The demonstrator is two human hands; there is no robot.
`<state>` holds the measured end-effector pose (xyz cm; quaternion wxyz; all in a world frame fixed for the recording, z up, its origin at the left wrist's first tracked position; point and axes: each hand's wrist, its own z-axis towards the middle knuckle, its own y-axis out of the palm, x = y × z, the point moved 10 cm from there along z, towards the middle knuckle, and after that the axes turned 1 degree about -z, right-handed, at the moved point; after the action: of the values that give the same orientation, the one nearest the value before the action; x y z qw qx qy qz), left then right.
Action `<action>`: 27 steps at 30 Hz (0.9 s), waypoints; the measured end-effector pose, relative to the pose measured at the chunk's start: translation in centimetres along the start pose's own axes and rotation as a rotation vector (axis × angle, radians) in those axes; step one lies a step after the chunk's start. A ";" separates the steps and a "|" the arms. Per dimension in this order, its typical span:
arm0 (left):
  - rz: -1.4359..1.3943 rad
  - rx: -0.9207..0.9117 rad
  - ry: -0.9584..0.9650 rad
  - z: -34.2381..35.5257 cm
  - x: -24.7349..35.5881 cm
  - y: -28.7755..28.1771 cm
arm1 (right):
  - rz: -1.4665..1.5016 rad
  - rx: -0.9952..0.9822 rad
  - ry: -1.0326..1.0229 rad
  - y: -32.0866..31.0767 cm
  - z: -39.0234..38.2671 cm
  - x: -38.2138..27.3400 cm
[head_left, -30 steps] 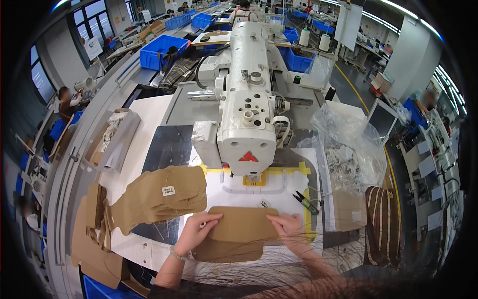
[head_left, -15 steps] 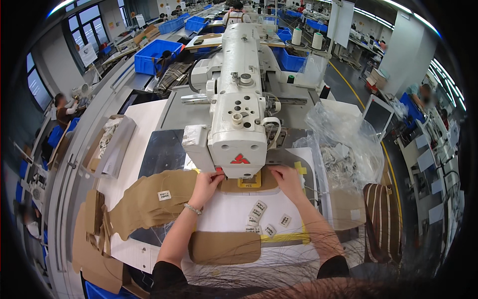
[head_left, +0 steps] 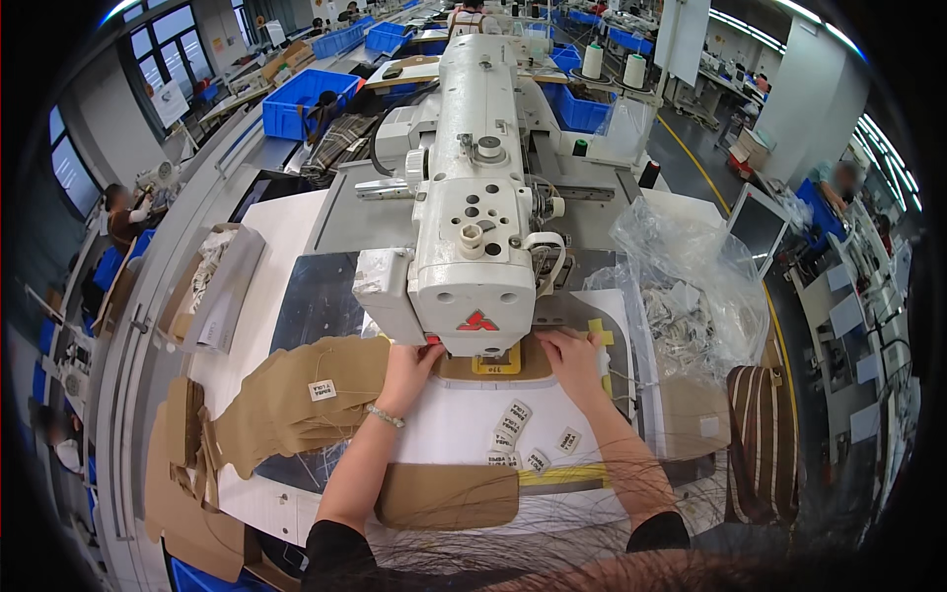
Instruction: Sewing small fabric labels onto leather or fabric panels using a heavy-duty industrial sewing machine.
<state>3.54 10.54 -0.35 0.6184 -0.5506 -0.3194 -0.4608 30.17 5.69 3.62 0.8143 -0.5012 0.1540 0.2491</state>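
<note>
A white industrial sewing machine (head_left: 473, 266) stands in front of me. Under its head lies a brown fabric panel (head_left: 536, 363), with a yellow frame (head_left: 496, 364) on top at the needle. My left hand (head_left: 410, 365) is closed at the panel's left edge, its fingertips partly behind the machine head. At the right edge my right hand (head_left: 570, 352) is closed, fingers together and tips on the panel. Several small pale fabric labels (head_left: 512, 418) lie on the white sheet between my forearms. Nearer me is another brown panel (head_left: 449, 496).
Left of the machine lies a stack of brown pieces (head_left: 286, 400) with one label (head_left: 323, 390) on top. A carton (head_left: 232, 296) stands farther left. A clear plastic bag (head_left: 681, 286) of labels sits at the right, beside striped fabric (head_left: 762, 444). Thread cones (head_left: 636, 69) stand behind.
My right hand's fingers have shifted slightly and lie a little flatter at the panel's right edge. The left hand stays at the left edge. The whole view has tilted slightly.
</note>
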 end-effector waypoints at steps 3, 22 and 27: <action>0.045 -0.036 -0.009 -0.1 -0.4 0.2 | -0.043 -0.024 -0.020 0.0 -0.1 -0.5; 0.732 -0.318 0.420 -6.3 5.5 0.9 | -0.385 -0.104 -0.336 -1.4 -6.4 -4.3; 0.826 -0.321 0.445 -7.6 5.0 1.3 | -0.372 -0.158 -0.340 -1.3 -7.6 -4.5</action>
<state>5.76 2.02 2.25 0.7099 -0.6078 0.1405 -0.3269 27.18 -2.66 3.39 0.8186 -0.5338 -0.0999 0.1870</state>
